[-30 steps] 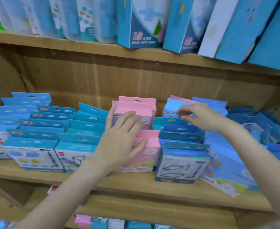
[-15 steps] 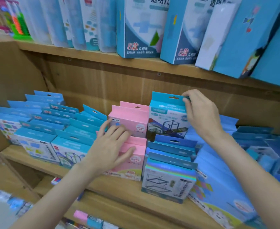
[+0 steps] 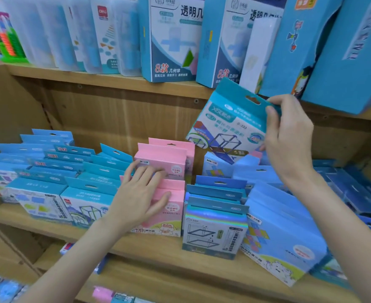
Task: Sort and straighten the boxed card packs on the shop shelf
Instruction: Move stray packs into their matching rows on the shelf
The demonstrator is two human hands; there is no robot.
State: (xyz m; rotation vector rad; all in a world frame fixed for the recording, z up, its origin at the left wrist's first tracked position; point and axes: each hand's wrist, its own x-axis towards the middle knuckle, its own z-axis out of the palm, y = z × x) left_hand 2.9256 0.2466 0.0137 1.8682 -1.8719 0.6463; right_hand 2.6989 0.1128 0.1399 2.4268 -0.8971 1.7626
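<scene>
As a person sorts stock on a wooden shop shelf (image 3: 149,248), the right hand (image 3: 289,136) has lifted a teal boxed pack (image 3: 228,125) clear of the rows, its fingers (image 3: 273,121) pinching the hang tab so the box hangs tilted in the air above the blue packs (image 3: 221,189) at centre right, where half a second ago it had only just risen from among them. Meanwhile the left hand (image 3: 140,193) stays spread flat, fingers wide, pressing the near pink packs (image 3: 171,206) at the shelf's centre. With the odd box out of that column, the likely next step is rehoming it among matching teal packs (image 3: 97,178) to the left.
</scene>
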